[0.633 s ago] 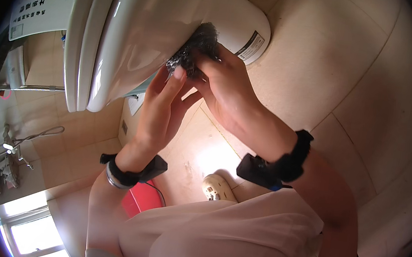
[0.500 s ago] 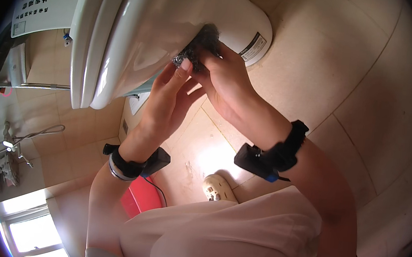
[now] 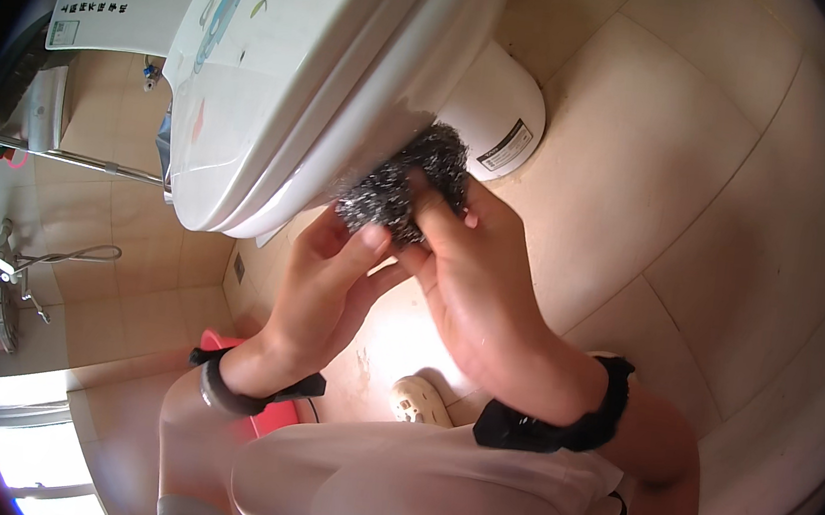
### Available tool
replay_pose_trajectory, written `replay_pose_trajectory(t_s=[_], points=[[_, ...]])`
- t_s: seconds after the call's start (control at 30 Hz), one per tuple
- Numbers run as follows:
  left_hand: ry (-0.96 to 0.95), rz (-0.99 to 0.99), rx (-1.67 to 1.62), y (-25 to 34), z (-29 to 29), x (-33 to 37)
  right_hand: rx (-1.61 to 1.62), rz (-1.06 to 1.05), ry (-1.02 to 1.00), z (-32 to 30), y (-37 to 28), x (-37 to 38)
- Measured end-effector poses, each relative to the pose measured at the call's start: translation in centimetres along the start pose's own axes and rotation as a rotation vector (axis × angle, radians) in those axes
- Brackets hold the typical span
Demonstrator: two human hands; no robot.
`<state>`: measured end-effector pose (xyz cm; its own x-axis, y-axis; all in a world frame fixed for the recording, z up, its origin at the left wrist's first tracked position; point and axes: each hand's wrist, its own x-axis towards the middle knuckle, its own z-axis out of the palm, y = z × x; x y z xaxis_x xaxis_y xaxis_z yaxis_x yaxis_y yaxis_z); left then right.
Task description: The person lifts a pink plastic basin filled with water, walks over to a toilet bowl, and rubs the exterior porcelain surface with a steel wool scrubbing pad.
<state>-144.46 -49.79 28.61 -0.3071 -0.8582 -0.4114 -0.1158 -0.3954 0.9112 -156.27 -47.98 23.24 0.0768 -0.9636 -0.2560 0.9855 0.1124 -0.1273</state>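
Between my two hands is a shiny dark-grey steel wool scourer, its strands tangled and fluffed out. My left hand grips its lower left edge, thumb on the near side. Closed on its right side is my right hand, thumb pressed across the front. Right behind the scourer stands a white toilet with its lid down; I cannot tell whether the scourer touches it.
A label sticks to the toilet's base. Below my arms lie a red plastic thing and a pale shoe on the tiled floor. At the left are a metal rail and a shower hose.
Both hands have drawn the scourer down and nearer, away from the toilet's base, so more of it shows. The view has shifted, with more of the toilet lid visible.
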Motion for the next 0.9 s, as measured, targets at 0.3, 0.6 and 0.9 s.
replay_pose_trajectory(t_s=[0.3,0.6,0.9], points=[[0.037,0.151,0.002,-4.3,0.4,10.1,-0.135,-0.065,-0.066,-5.5,-2.2,9.7],[-0.067,0.068,-0.094,-2.6,2.8,5.9,-0.354,-0.224,-0.060,-3.7,-3.6,4.8],[-0.075,0.140,-0.064,-1.4,4.6,4.2,-0.483,-0.418,-0.085,-2.4,-5.4,2.2]])
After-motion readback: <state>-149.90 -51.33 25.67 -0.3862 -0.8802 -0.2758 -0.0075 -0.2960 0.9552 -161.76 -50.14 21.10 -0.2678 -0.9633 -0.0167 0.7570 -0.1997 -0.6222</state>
